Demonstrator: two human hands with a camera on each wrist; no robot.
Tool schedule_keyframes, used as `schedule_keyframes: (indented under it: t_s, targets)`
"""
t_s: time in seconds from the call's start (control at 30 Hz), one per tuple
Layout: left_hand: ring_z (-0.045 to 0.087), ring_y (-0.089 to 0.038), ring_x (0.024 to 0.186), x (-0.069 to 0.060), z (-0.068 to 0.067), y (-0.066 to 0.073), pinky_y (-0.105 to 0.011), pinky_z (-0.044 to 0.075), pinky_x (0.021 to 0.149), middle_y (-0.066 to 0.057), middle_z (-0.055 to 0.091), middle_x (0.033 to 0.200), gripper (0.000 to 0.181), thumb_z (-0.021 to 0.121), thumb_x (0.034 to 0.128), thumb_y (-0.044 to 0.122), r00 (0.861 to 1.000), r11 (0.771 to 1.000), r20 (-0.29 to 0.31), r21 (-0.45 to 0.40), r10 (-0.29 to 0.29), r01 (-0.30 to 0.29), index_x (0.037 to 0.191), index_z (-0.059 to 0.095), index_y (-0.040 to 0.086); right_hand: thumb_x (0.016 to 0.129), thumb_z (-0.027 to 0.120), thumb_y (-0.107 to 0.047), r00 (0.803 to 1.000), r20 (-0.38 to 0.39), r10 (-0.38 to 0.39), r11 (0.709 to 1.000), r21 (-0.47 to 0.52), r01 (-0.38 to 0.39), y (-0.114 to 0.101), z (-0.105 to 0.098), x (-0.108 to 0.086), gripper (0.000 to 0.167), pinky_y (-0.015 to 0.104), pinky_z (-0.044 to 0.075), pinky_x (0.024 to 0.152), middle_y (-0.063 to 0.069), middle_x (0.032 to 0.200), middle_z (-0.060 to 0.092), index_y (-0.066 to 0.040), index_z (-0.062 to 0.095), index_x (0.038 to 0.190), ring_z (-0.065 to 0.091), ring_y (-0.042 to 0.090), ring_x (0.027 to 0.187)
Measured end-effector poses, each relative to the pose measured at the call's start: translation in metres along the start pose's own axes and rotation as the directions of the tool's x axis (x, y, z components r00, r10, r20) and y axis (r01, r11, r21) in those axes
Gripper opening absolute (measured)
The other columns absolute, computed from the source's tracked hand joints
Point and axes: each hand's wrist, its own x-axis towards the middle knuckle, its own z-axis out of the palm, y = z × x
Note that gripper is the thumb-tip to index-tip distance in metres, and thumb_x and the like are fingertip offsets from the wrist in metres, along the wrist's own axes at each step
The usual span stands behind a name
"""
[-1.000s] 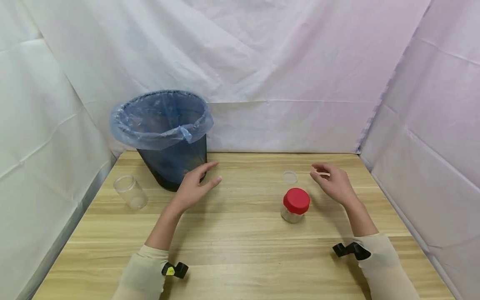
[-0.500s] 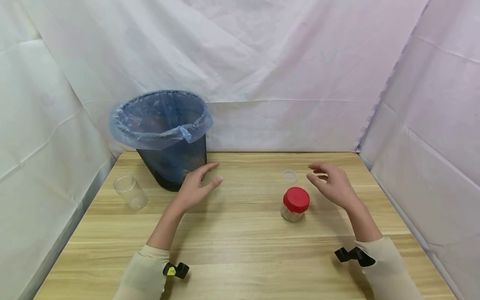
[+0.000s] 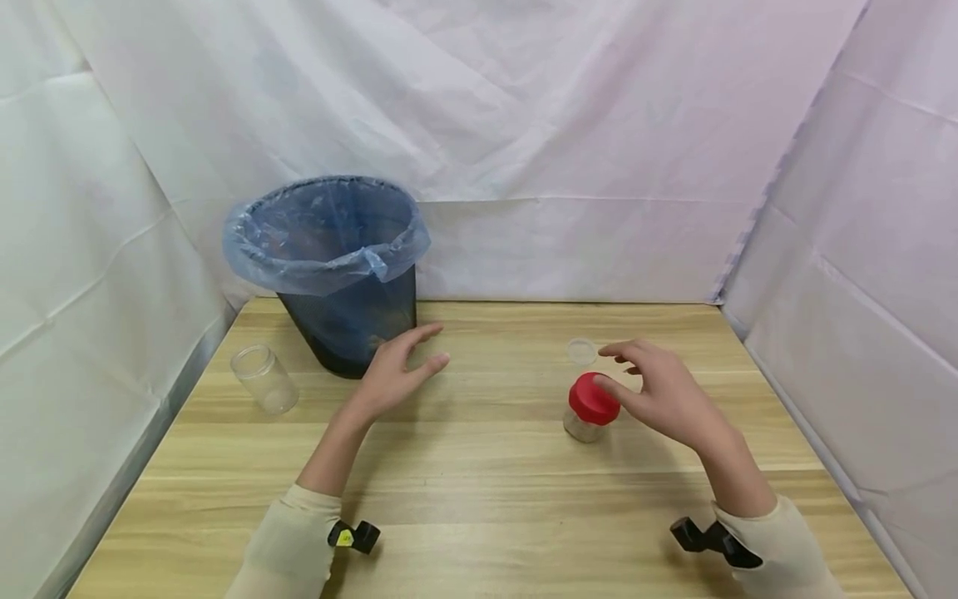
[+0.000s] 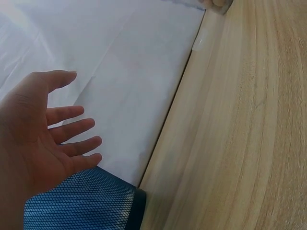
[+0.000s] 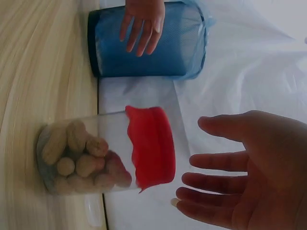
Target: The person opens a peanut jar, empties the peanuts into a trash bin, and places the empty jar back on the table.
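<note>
A clear jar point(image 5: 79, 160) with peanuts in its lower part stands upright on the table, a red lid point(image 3: 595, 399) on top. My right hand point(image 3: 662, 395) hovers at the right of that lid with loosely bent fingers; the right wrist view shows a gap between fingertips and lid. My left hand point(image 3: 394, 373) hangs in front of the mesh bin point(image 3: 352, 320), its fingers spread and holding nothing. In the left wrist view, the palm and separate fingers of the left hand point(image 4: 53, 127) show above the bin's mesh.
A blue bag point(image 3: 322, 270) lines the bin and folds over its rim. Left of the bin stands an uncovered clear jar point(image 3: 265, 381). A small clear disc point(image 3: 581, 351) lies behind the red-lidded jar. White sheets point(image 3: 524, 108) enclose the wooden table point(image 3: 479, 499) at back and sides.
My right hand has moved left and slightly toward me, from beside the peanut jar to close over the right side of its red lid. My left hand has stayed nearly in place.
</note>
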Motion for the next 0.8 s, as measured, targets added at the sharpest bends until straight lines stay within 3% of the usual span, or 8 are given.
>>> schedule_keyframes:
  t_s: [0.33,0.6,0.8]
  targets:
    - [0.05,-0.038,0.152,0.001,0.001,0.0,-0.056,0.042,0.125,-0.013,0.054,0.163,0.062,0.069,0.107,0.039,1.0,1.0,0.002,0.012,0.012,-0.012,0.16,0.052,0.012,0.093,0.087,-0.036,0.994,0.108,-0.002,0.996,-0.09,0.012,-0.011,0.004,-0.005,0.052,0.047,0.061,0.09,0.009,0.135,0.071,-0.011,0.07,0.135,0.071,0.028,0.114]
    - [0.051,-0.038,0.151,0.0,0.003,-0.001,-0.056,0.042,0.124,-0.014,0.056,0.161,0.062,0.07,0.1066,0.036,1.0,1.0,-0.01,0.015,0.021,-0.021,0.159,0.053,0.009,0.091,0.09,-0.034,0.989,0.148,-0.006,0.994,-0.109,0.023,-0.011,0.012,-0.006,0.058,0.036,0.064,0.079,0.012,0.135,0.069,-0.009,0.068,0.138,0.07,0.026,0.108]
    - [0.052,-0.039,0.149,0.001,0.006,-0.002,-0.057,0.044,0.123,-0.017,0.057,0.16,0.061,0.071,0.1065,0.034,0.999,0.999,-0.007,0.025,0.04,-0.04,0.158,0.053,0.005,0.09,0.09,-0.03,0.989,0.15,-0.003,0.992,-0.124,0.022,-0.011,0.018,-0.005,0.057,0.038,0.064,0.079,0.012,0.134,0.07,-0.009,0.068,0.138,0.069,0.027,0.106]
